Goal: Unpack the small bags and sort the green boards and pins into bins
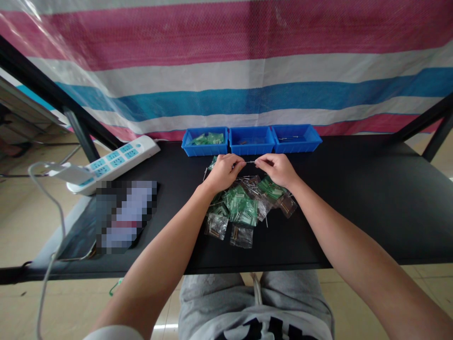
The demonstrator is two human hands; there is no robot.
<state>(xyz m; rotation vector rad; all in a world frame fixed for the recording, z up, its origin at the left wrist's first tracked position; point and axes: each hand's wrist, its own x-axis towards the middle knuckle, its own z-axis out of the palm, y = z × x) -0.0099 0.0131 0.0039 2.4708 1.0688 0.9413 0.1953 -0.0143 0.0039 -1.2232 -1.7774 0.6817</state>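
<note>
My left hand (226, 171) and my right hand (278, 167) meet over the far side of a pile, fingers closed. Between their fingertips runs a thin metal rod (250, 162), pinched at both ends; its exact kind is too small to make out. Below lie green packets (241, 205) and clear plastic bags (242, 236) holding small brownish pieces, with several thin metal rods among them. Just beyond my hands stand three blue bins: the left bin (205, 152) has green packets, the middle bin (252, 149) a few small pieces, the right bin (299, 145) thin rods.
A white power strip (116, 163) with a plugged-in charger and a grey cable (60, 212) lies at the left. Near it are a blurred-out phone (129, 215) and a dark flat device (83, 231). Black frame posts flank the black table (368, 198); a striped sheet (226, 71) hangs behind.
</note>
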